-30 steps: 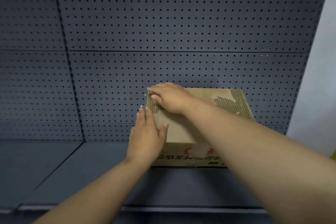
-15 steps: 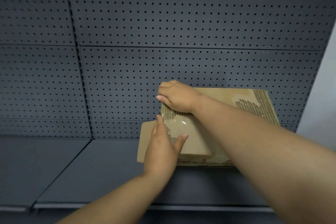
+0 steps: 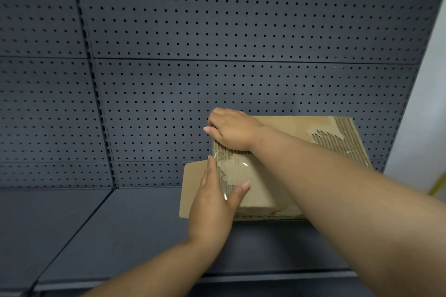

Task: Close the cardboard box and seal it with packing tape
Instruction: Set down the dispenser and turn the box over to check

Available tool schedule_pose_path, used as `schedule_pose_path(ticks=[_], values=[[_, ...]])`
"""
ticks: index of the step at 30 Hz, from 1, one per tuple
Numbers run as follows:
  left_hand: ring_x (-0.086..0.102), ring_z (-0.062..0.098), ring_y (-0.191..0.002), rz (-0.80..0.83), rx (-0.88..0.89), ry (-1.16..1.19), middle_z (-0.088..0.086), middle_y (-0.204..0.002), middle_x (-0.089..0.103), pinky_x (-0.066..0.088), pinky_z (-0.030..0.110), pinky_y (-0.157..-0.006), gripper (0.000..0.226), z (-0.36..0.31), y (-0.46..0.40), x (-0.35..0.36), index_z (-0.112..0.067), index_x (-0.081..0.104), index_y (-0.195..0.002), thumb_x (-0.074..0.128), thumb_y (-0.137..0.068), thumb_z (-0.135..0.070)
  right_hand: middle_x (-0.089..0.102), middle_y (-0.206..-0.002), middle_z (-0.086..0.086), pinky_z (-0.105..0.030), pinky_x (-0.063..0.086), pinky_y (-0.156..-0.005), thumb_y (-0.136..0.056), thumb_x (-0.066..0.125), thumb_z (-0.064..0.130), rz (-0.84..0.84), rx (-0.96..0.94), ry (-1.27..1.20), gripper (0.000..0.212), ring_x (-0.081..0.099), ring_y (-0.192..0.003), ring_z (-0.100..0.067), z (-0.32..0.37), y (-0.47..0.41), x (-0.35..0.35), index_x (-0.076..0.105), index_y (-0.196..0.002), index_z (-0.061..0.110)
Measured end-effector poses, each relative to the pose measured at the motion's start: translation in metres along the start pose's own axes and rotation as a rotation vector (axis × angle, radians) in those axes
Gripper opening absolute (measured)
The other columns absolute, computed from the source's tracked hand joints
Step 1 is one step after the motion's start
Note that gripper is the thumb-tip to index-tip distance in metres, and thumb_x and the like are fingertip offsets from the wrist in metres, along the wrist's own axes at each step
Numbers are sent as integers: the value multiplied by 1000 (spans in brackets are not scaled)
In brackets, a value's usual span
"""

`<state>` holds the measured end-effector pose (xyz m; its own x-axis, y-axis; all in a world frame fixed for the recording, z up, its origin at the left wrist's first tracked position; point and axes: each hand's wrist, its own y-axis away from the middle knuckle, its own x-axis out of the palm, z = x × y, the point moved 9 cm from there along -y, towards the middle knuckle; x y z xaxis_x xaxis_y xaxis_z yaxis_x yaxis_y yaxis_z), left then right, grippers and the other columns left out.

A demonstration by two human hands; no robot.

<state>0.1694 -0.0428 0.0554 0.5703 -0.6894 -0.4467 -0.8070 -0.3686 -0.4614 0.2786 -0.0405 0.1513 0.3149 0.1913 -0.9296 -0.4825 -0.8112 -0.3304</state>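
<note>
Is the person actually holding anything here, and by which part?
The left hand lies flat, pressing clear tape onto the cardboard box. The right hand curls over the box's top left edge; what it grips cannot be told.

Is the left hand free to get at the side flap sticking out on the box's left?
Probably yes. The left hand lies flat at the box top's left edge, directly above the flap, with nothing between them.

Side flap [image 3: 193, 188] of the box [image 3: 296, 128] is now swung out to the left, where it was covered a second ago. Left hand [image 3: 212, 202] has been shifted right onto the top's left edge; right hand's [image 3: 231, 128] fingers are now curled over the far corner.
</note>
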Motion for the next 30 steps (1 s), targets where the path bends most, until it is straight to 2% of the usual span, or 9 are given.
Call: schedule_pose_path(ticks=[5,10,15,19,22,24,26,28,30], values=[[13,-7,-131,137,73,68,-10,-155,12,13,5,-100,105,5,2,2,-21,-9,-148,69,-78,-36,51,-118,-5,-33,33,-92,-100,28,40,-17,4,3,43,47,-109,-22,3,0,1,52,-117,9],[9,1,-141,241,110,36,-8,-157,5,11,11,-109,126,13,-2,6,-25,-20,-143,79,-65,-37,51,-121,-5,-32,32,-96,-101,27,39,-26,-4,9,44,47,-113,-22,5,-1,1,53,-121,10],[7,4,-142,259,214,-148,-4,-158,-2,6,0,-99,114,13,-4,4,-33,-30,-127,69,-72,-43,52,-117,-6,-31,32,-94,-101,27,38,-56,-7,19,43,48,-109,-22,7,-1,0,54,-116,8],[2,5,-143,240,266,-219,-2,-158,-8,3,3,-102,109,12,-3,2,-34,-34,-121,64,-74,-47,53,-114,-6,-31,33,-93,-101,28,36,-79,0,25,42,48,-106,-23,9,1,-3,56,-113,6],[3,-1,-141,274,249,-155,-13,-155,-11,8,5,-105,110,18,-2,2,-37,-30,-126,66,-76,-49,53,-115,-6,-32,31,-99,-101,28,36,-78,14,15,43,48,-109,-24,9,2,-3,56,-114,6],[1,-12,-137,267,266,-83,-23,-150,-10,8,0,-103,98,16,3,2,-36,-24,-132,53,-75,-59,53,-121,-5,-33,24,-109,-101,28,36,-88,12,0,44,47,-117,-24,9,3,-4,54,-121,8],[1,-20,-134,187,246,126,-26,-147,-2,8,-2,-103,73,14,6,1,-35,-8,-136,31,-81,-62,48,-134,-5,-30,14,-114,-102,27,36,-93,4,-20,45,40,-128,-24,11,6,-4,45,-135,11],[7,-30,-126,95,117,352,-28,-144,10,9,-6,-99,50,20,5,2,-38,7,-135,16,-91,-59,42,-142,-4,-28,10,-114,-102,27,35,-92,5,-33,47,34,-134,-24,11,7,-4,36,-142,14],[12,-37,-116,57,19,450,-30,-141,16,10,-10,-94,42,22,5,5,-38,14,-134,11,-94,-50,48,-134,-5,-30,10,-115,-102,26,34,-100,4,-11,45,40,-129,-24,12,6,-4,44,-136,10]])
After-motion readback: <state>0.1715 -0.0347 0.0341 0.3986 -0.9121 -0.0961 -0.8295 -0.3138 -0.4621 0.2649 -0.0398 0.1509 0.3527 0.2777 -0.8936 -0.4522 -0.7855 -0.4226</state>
